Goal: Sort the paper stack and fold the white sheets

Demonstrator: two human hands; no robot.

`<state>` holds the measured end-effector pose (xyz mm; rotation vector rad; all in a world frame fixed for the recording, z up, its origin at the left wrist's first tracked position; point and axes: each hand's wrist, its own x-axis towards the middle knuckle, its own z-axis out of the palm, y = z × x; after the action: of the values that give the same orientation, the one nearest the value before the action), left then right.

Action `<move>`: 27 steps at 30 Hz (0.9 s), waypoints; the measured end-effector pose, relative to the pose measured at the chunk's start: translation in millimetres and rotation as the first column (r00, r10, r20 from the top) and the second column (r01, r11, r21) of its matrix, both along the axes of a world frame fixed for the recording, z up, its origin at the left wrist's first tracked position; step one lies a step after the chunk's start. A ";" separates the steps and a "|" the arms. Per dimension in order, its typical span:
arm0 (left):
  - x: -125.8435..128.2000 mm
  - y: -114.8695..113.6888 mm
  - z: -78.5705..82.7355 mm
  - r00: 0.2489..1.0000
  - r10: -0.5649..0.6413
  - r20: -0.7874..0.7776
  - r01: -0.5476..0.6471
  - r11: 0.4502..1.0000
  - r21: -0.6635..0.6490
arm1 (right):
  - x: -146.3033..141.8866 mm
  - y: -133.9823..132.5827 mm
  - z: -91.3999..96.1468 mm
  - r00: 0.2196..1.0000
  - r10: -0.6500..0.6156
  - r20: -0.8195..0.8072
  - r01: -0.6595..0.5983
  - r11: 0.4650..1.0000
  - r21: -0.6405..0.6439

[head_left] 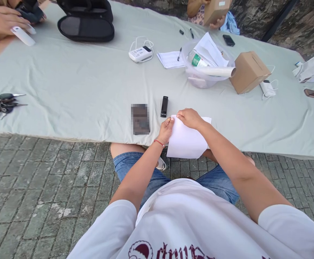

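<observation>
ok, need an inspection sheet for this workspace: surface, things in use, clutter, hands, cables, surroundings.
Surface: table under a pale, wrinkled cloth.
Things in use: white paper, held at the near table edge.
Clutter: keys, pixelated dark item, slim black device, open black case, bowl of papers and other items, cardboard box.
Hands: left hand grips the paper's upper left; right hand grips its top edge.
Cables: white cords at two white devices, far side and right.
Surroundings: paved ground, stone wall, other people's hands across the table.
</observation>
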<state>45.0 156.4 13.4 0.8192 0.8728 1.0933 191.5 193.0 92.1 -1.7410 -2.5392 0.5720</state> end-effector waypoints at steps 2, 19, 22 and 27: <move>-1.8 -3.6 3.1 0.999 -0.032 -0.014 0.032 0.999 -0.018 | 0.8 0.0 -2.2 1.000 -0.026 -0.002 0.026 1.000 0.011; -37.6 -56.3 12.9 0.930 -0.087 -0.358 0.083 0.996 -0.027 | -9.2 -14.4 -6.4 0.963 -0.210 -0.169 0.207 0.978 -0.037; -43.3 -60.7 9.0 0.878 -0.069 -0.474 0.065 0.998 -0.026 | -6.6 -17.0 -5.5 0.960 -0.201 -0.196 0.197 0.979 -0.043; -48.5 -71.1 6.7 0.843 -0.111 -0.527 0.094 0.994 -0.058 | -5.3 -16.3 -4.1 0.960 -0.124 -0.251 0.092 0.987 -0.134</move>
<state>-3.5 85.3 20.1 1.1579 1.2870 0.7595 186.2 176.7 88.0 -1.6986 -2.2614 0.8991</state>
